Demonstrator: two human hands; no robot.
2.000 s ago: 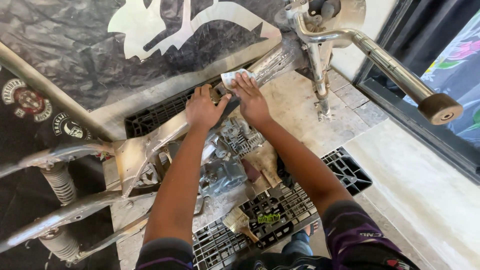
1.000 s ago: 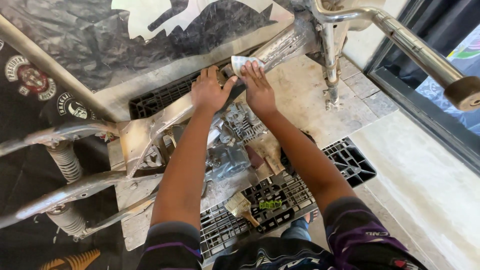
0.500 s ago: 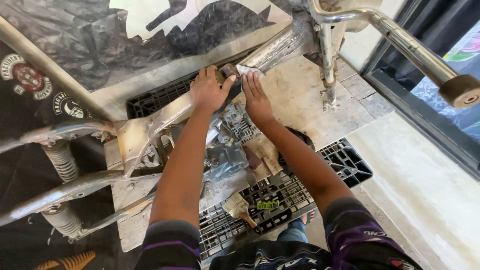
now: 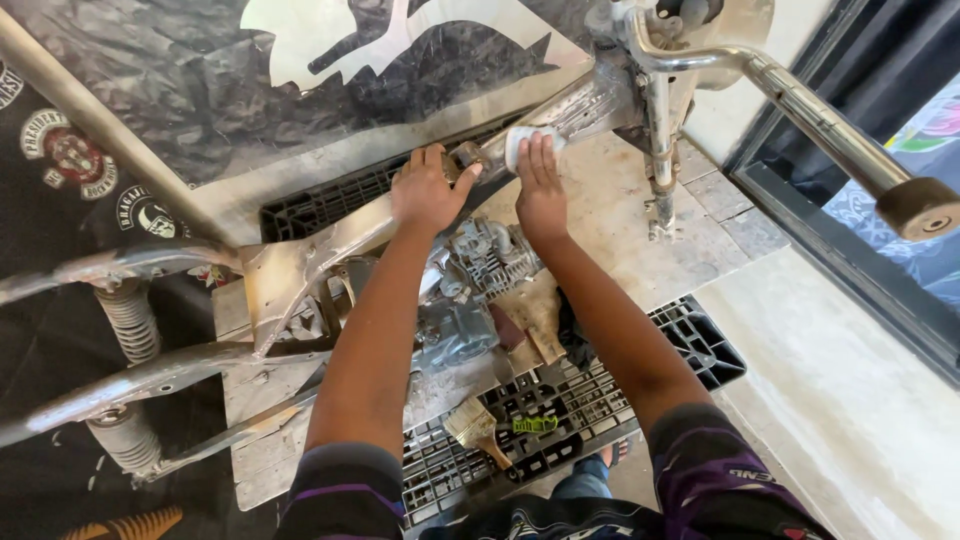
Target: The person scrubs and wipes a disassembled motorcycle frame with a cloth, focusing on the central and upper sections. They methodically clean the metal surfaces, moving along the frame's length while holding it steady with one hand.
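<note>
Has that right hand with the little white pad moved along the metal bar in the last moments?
Yes. The right hand and white pad slid up the frame bar, closer to the steering column.

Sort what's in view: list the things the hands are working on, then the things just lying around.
In hand:
- bare metal frame tube, gripped by the left hand
- pale sanding pad, pressed on the tube under the right hand

Lying about:
- paintbrush
- engine block
- black plastic grate
- shock springs
</note>
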